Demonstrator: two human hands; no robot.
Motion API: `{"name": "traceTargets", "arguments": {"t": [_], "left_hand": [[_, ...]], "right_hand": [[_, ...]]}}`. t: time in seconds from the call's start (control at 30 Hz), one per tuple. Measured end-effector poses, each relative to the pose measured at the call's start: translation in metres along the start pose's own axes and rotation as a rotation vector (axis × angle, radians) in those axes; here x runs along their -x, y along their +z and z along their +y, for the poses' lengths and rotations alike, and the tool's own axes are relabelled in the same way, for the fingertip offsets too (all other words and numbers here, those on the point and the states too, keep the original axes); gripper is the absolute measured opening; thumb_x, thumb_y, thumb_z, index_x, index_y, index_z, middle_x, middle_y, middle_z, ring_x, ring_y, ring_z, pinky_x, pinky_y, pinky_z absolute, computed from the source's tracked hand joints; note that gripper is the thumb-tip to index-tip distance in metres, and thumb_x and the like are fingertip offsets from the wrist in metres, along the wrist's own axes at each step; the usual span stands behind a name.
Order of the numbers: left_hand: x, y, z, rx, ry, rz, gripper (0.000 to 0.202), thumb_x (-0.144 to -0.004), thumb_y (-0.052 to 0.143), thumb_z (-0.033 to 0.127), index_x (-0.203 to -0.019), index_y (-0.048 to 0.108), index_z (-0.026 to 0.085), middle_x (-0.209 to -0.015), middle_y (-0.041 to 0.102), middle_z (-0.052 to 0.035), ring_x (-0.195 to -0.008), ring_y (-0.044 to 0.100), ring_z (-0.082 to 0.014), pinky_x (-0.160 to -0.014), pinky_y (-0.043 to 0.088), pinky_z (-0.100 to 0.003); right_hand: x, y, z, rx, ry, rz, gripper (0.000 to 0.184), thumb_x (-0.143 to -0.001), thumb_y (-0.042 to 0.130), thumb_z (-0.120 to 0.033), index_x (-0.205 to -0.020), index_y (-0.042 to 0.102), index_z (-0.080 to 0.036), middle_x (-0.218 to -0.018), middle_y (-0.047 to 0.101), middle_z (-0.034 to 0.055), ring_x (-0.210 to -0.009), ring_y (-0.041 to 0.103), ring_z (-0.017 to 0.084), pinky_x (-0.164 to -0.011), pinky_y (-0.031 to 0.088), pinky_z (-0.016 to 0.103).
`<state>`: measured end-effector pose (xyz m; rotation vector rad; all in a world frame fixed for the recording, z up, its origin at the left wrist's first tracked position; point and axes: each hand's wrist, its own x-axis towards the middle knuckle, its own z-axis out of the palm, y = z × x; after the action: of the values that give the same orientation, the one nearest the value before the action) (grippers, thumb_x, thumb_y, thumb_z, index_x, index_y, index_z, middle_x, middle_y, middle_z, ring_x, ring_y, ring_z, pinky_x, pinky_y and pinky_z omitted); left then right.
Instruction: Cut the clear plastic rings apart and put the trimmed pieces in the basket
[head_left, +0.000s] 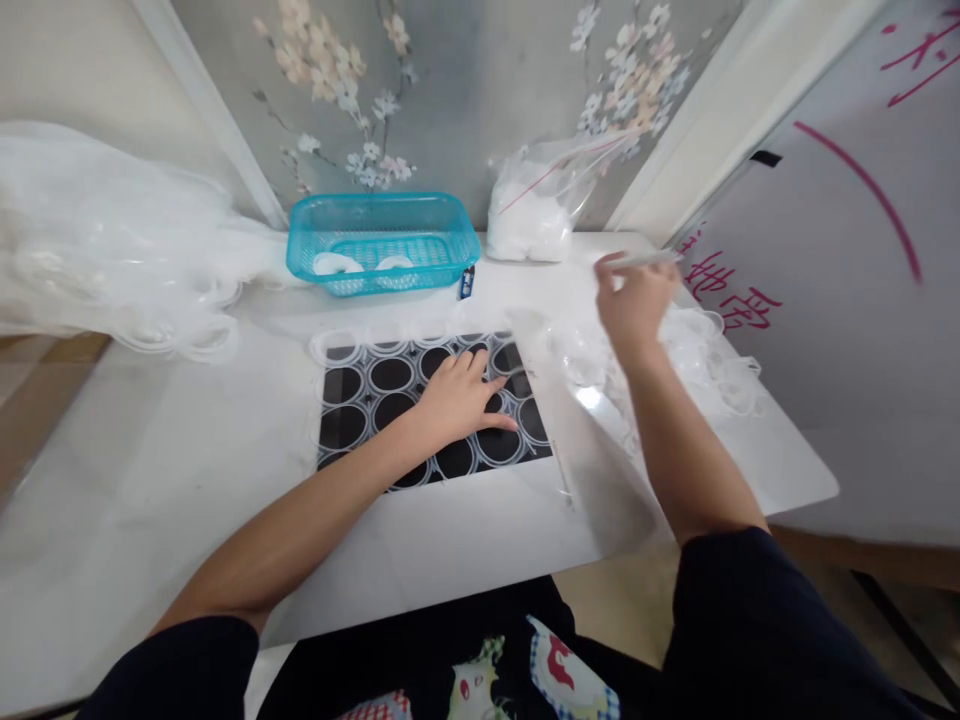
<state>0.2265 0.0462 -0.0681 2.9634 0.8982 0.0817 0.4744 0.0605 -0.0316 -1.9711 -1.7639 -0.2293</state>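
Observation:
My left hand lies with its fingers spread on a sheet of clear round rings joined in rows. The sheet rests on a black rectangle on the white table, and its far and left edges stick out past the black. My right hand is raised at the right, above the tabletop, with its fingers closed on a thin pale strip. What exactly the strip is I cannot make out. Below and around my right forearm lies a heap of loose clear plastic rings.
A blue plastic basket with a few white round pieces stands at the back, beside a small blue item. To its right is a zip bag with white contents. Large translucent bags fill the left. A whiteboard borders the right.

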Motion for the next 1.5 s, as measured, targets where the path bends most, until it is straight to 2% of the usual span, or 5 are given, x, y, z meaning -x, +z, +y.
{"name": "traceTargets", "arguments": {"t": [0.17,0.33,0.5,0.97,1.5], "left_hand": [[0.008,-0.018,-0.026,0.184,-0.003,-0.003,0.055,-0.092,0.045,0.058,-0.134,0.055,0.023,-0.107,0.052,-0.0111,-0.084,0.055,-0.0193,-0.077,0.043,-0.031],[0.007,-0.022,-0.056,0.132,-0.092,-0.032,0.032,-0.093,0.052,0.037,-0.114,0.069,0.019,-0.098,0.053,-0.009,-0.088,0.054,-0.0205,-0.081,0.044,-0.034],[0.003,-0.008,-0.058,0.177,-0.023,-0.06,0.023,-0.088,0.061,0.03,-0.107,0.069,0.02,-0.098,0.053,-0.0087,-0.091,0.055,-0.022,-0.079,0.045,-0.034],[-0.005,0.006,-0.053,0.321,0.05,0.027,0.009,-0.085,0.058,0.017,-0.081,0.067,0.017,-0.095,0.053,-0.0062,-0.082,0.055,-0.0173,-0.074,0.044,-0.031],[-0.007,-0.001,-0.049,0.339,0.049,0.067,0.013,-0.086,0.058,0.019,-0.09,0.07,0.016,-0.092,0.055,-0.006,-0.086,0.056,-0.0185,-0.077,0.045,-0.032]], "right_hand": [[-0.007,-0.032,0.03,0.204,0.495,-0.033,0.017,-0.076,0.064,-0.025,-0.084,0.071,-0.012,-0.102,0.068,0.0215,-0.122,0.048,0.041,-0.099,0.034,0.062],[0.029,-0.013,-0.012,-0.125,0.274,-0.174,0.015,-0.08,0.063,-0.027,-0.087,0.074,-0.02,-0.107,0.071,0.0117,-0.115,0.058,0.029,-0.099,0.043,0.047],[0.05,0.022,-0.065,-0.804,-0.074,-0.502,0.022,-0.086,0.06,-0.039,-0.09,0.073,-0.022,-0.101,0.075,0.0041,-0.089,0.068,0.018,-0.074,0.051,0.032],[0.067,0.035,-0.064,-0.663,-0.088,-0.594,0.015,-0.088,0.058,-0.03,-0.087,0.07,-0.022,-0.084,0.073,0.0022,-0.073,0.063,0.017,-0.064,0.045,0.031],[0.069,0.042,-0.065,-0.78,-0.093,-0.551,0.014,-0.088,0.059,-0.03,-0.087,0.069,-0.019,-0.086,0.072,0.0039,-0.079,0.064,0.019,-0.072,0.047,0.031]]}}
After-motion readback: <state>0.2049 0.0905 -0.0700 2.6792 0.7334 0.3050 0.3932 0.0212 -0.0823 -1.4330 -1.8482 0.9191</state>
